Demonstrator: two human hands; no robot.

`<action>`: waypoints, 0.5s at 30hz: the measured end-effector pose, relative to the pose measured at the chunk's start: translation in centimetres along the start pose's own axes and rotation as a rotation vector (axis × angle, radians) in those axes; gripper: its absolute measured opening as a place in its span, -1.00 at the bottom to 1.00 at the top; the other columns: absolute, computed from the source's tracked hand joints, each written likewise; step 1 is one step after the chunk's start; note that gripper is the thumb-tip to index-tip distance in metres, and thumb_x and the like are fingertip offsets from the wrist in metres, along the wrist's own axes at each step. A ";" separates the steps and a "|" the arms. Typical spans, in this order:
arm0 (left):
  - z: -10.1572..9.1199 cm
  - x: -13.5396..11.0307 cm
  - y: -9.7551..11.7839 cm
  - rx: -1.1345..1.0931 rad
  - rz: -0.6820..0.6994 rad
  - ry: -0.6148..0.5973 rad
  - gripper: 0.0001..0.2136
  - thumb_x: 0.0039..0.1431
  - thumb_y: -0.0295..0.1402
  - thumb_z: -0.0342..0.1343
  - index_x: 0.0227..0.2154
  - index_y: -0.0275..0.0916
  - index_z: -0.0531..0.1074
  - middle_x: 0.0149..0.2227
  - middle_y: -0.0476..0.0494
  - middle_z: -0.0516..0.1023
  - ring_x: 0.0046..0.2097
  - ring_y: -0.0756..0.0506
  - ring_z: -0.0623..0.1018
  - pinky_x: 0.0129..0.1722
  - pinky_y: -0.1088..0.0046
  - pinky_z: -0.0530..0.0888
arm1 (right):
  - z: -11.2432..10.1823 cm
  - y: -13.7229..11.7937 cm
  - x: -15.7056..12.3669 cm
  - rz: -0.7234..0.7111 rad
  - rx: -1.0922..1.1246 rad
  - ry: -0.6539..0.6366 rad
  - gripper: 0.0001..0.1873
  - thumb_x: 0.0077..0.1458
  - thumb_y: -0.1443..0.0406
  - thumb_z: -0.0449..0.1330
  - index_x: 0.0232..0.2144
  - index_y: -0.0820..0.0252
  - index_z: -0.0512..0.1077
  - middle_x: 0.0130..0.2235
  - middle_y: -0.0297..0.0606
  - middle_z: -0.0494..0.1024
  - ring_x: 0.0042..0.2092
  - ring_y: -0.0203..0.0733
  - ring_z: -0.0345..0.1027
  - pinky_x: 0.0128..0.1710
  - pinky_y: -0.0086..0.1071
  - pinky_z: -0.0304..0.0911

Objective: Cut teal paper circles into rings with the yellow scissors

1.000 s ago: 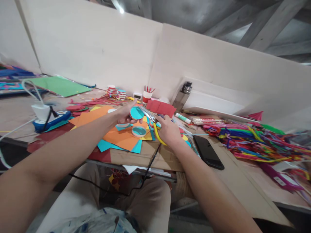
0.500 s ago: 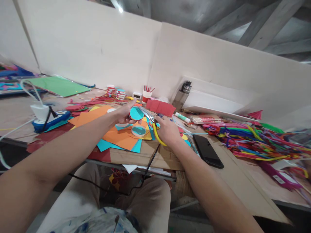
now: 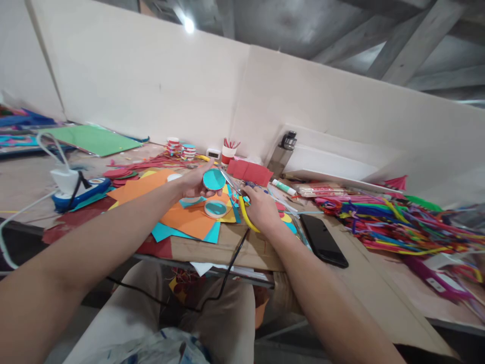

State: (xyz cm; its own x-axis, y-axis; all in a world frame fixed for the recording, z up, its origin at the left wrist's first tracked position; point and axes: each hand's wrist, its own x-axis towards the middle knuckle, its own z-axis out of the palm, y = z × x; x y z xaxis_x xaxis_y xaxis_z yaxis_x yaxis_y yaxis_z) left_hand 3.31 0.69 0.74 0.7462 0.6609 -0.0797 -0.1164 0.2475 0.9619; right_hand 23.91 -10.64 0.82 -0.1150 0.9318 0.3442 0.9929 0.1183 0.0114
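Note:
My left hand point(image 3: 195, 183) is closed on a round teal paper disc point(image 3: 213, 179), held up above the table. My right hand point(image 3: 260, 207) grips yellow-handled scissors point(image 3: 238, 194), whose blades point at the disc's right edge. Just below the disc, a second teal disc with a pale rim point(image 3: 215, 208) lies on orange paper point(image 3: 189, 218) and teal sheets point(image 3: 212, 234).
A black phone point(image 3: 324, 239) lies right of my right hand. A heap of coloured pipe cleaners point(image 3: 397, 225) fills the right side. Behind are a red paper block point(image 3: 250, 172), a glue stick point(image 3: 284, 187), a cup point(image 3: 228, 151), a bottle point(image 3: 282, 152). At left, a white charger point(image 3: 65, 178) on a blue device.
Both hands stay together with disc and scissors; the disc has turned slightly in my left hand. The view has tilted up a little.

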 end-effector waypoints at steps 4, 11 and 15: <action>0.3 -0.1 0.0 -0.015 -0.008 0.011 -0.30 0.20 0.23 -0.22 -0.46 -0.39 0.47 -0.55 -0.36 0.54 -0.69 0.00 0.39 -0.80 0.61 0.14 | -0.1 0.3 0.1 -0.013 -0.025 0.017 -0.54 0.17 0.37 0.02 0.11 0.10 0.39 -0.02 -0.12 0.51 -0.05 -0.06 0.42 -0.13 -0.32 0.26; -0.5 -0.3 0.4 0.010 -0.015 -0.046 -0.21 0.12 0.31 -0.25 -0.40 -0.43 0.51 -0.62 -0.33 0.48 -0.77 0.06 0.25 -0.83 0.62 0.03 | -0.6 0.0 -0.1 -0.042 -0.096 0.023 -0.55 0.15 0.41 0.01 0.06 0.08 0.42 -0.04 -0.13 0.52 -0.12 -0.06 0.44 -0.18 -0.31 0.26; -0.9 -0.5 0.7 0.026 -0.057 -0.091 -0.16 0.11 0.33 -0.29 -0.38 -0.46 0.54 -0.64 -0.34 0.46 -0.79 0.07 0.21 -0.83 0.60 0.01 | -0.7 -0.2 -0.3 -0.037 -0.095 0.009 -0.54 0.16 0.41 0.01 0.08 0.06 0.41 -0.04 -0.13 0.52 -0.14 -0.06 0.45 -0.21 -0.30 0.26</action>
State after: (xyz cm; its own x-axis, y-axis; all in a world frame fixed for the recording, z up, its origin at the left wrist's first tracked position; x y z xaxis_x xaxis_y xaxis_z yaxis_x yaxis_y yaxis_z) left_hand 2.25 1.15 1.17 0.8078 0.5788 -0.1115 -0.0560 0.2636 0.9630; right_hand 23.74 -11.17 1.36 -0.1517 0.9243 0.3504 0.9865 0.1192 0.1127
